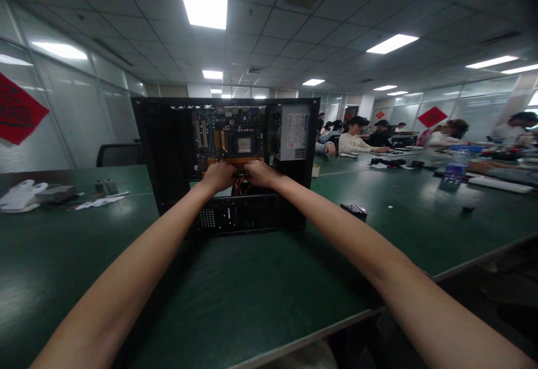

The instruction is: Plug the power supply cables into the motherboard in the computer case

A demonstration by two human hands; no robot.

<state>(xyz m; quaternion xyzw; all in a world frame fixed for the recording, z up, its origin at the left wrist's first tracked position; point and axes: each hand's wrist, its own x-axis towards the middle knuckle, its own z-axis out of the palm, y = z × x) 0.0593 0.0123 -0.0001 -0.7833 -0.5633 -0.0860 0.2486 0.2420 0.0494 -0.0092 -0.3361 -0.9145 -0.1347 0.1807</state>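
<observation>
An open black computer case [168,133] stands on the green table, its inside facing me. A motherboard [229,125] is mounted in it, with a pale square chip or socket [244,144] and orange and white slots. My left hand [219,176] and my right hand [260,174] meet at the orange slots [246,161] on the board's lower edge. Both hands have curled fingers; whatever lies between the fingertips is hidden. Red and dark cables [239,186] hang just below my hands. A silver power supply [293,136] fills the case's upper right corner.
On the left of the table [252,285] lie a white plastic bag [20,195], a grey box [56,193] and papers [102,201]. To the right are a small black-and-silver part [354,211] and a plastic bottle [456,167]. Several people sit farther back.
</observation>
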